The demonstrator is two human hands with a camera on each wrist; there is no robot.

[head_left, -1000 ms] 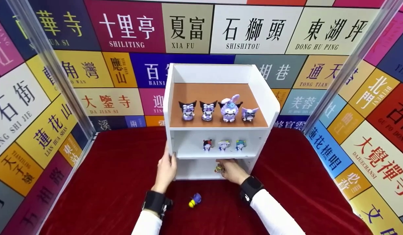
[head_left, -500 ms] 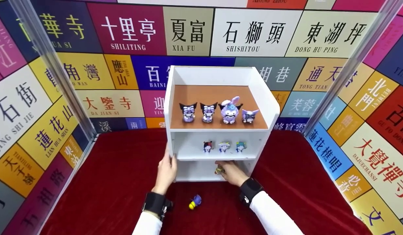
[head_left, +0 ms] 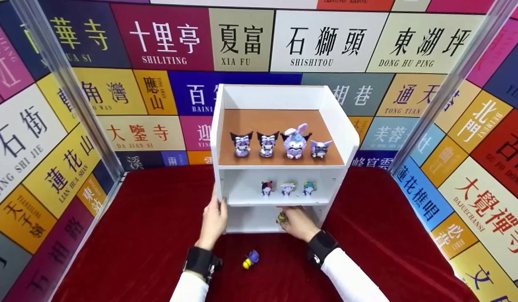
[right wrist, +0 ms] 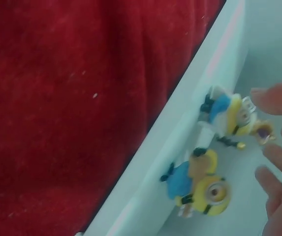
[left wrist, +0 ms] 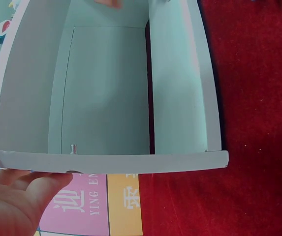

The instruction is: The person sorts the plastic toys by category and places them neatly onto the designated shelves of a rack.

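Note:
My left hand [head_left: 213, 220] grips the left side panel of a white shelf unit [head_left: 219, 126], fingers along its outer face and thumb at the front edge. My right hand [head_left: 299, 222] reaches into the bottom compartment. There, in the right wrist view, its fingers are spread, with the thumb tip right beside a yellow-and-blue Minion figurine [right wrist: 225, 113]. A second Minion figurine [right wrist: 195, 182] stands on the same shelf, near the front edge. Another small yellow-and-purple-blue figurine [head_left: 250, 259] lies on the red cloth [head_left: 276, 281] between my forearms.
Several purple-and-black figurines [head_left: 266, 144] line the brown top shelf [head_left: 271, 119]. On the middle shelf stand 3 small figurines, with red-black, white and green heads, the white-headed figurine [head_left: 288, 188] central. Printed wall panels [head_left: 326, 37] surround the cloth.
The head view has shifted very slightly. My left hand keeps its place on the side panel, and the right hand stays at the figurine in the bottom compartment with only small finger movement.

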